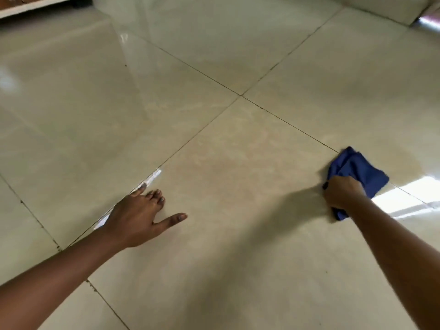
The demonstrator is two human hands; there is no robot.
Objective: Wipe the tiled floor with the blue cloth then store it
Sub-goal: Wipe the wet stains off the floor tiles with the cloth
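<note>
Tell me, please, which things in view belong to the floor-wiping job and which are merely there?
Part of the job: blue cloth, bunched under the right hand; tiled floor; left hand, spread flat on the tiles.

Merely there: pale furniture edge, top left; white ledge, top right.

Right hand [341,192] grips the bunched blue cloth [357,172], pressing it on the glossy tiled floor [238,163] beside a grout line; left hand [138,215] splayed flat, well apart.
</note>
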